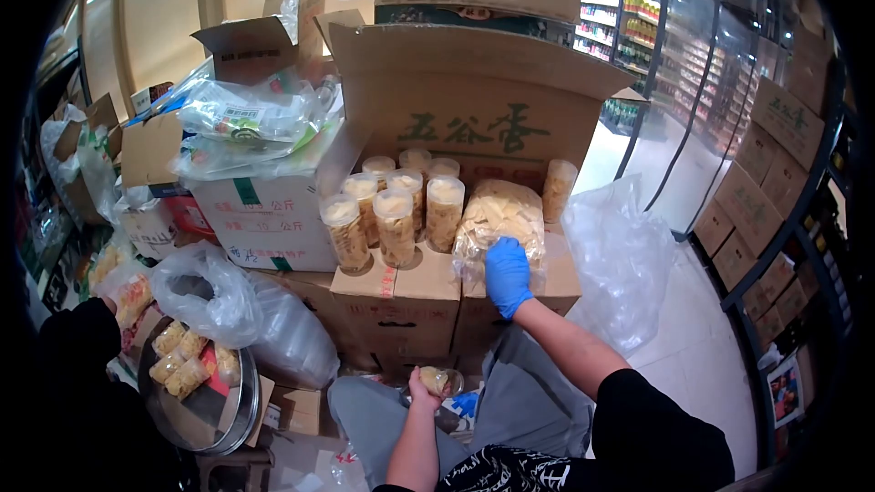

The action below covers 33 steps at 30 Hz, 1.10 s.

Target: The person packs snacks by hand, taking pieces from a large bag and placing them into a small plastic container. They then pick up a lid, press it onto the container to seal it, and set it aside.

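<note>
One jar (440, 382) sits gripped in left fingers (420, 384); right fingers (506, 253) touch a bag (508, 211), grip unclear

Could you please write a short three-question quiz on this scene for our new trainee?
1. Multiple choice: what colour is the glove on the right hand? A) white B) blue C) black
2. True or false: the left hand is holding a clear container.
3. Short answer: on which side of the clear bag of beige pieces do most of the filled clear jars stand, as seen in the picture?

Key: 1. B, blue. 2. True. 3. The left side.
</note>
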### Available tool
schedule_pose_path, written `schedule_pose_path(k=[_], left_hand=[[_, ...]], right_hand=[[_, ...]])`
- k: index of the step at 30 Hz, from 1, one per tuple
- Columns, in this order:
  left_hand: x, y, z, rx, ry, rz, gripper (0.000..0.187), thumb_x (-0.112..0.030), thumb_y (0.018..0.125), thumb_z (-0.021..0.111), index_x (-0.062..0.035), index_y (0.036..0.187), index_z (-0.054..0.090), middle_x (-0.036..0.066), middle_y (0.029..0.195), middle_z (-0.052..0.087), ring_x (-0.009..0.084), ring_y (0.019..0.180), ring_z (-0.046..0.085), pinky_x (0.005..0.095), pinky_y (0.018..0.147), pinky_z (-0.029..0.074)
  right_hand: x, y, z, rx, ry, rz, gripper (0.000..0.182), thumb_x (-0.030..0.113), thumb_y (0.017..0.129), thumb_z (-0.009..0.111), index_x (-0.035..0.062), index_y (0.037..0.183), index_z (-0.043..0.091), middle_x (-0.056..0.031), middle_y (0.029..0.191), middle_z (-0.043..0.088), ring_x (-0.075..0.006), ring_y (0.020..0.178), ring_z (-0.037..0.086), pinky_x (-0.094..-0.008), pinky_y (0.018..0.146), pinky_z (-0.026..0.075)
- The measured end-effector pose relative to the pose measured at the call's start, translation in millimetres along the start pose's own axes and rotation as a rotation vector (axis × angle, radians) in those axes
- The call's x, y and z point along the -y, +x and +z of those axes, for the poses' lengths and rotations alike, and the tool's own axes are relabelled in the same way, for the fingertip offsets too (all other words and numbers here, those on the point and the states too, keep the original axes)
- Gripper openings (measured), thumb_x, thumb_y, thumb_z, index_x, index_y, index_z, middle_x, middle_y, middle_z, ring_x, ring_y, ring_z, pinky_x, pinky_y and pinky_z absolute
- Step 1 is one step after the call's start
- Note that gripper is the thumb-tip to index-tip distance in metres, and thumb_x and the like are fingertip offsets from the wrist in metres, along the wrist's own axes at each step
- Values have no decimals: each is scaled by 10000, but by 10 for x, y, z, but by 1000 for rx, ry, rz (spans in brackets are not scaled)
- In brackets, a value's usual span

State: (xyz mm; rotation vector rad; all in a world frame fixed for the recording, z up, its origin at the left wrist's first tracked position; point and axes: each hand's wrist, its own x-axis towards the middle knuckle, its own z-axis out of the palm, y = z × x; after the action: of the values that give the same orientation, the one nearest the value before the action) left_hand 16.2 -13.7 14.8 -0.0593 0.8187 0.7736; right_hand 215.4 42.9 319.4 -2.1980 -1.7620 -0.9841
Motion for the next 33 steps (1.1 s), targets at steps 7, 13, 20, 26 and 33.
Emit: schedule_pose_path(k=[7,13,20,26,33], left_hand=[[-12,-37,45,-9,14,28,549,-571,802,401,-100,1063,504,143,936,584,333,721,570,399,516,460],[-16,93,-75,45,33,18,611,-567,804,404,-61,1138,478,171,1033,555,365,813,549,448,610,474],[1,118,-42,47,69,7,615,-574,803,400,-63,1135,483,175,1028,558,366,810,550,443,595,470],[4,115,-77,52,64,17,604,-573,806,394,-70,1129,481,166,999,568,360,817,554,427,571,467],[15,98,-49,28,48,-9,568,-566,811,391,-93,1106,496,148,988,581,340,788,570,423,543,460]], right_hand=[[-150,82,-67,-18,165,-107,82,36,657,544,15,712,602,-147,742,537,-265,732,536,-348,621,445],[-303,125,-23,20,329,-133,109,40,674,524,49,736,612,-169,755,552,-313,740,540,-406,663,447],[-431,72,-192,-116,490,-197,106,36,694,530,66,769,598,-143,727,542,-309,714,541,-395,645,449],[-479,53,-350,-137,649,-201,114,76,717,574,60,826,606,-147,751,567,-309,740,549,-394,670,452],[-566,18,-275,-2,1142,218,244,142,705,679,1,901,650,-156,826,644,-229,707,617,-302,671,489]])
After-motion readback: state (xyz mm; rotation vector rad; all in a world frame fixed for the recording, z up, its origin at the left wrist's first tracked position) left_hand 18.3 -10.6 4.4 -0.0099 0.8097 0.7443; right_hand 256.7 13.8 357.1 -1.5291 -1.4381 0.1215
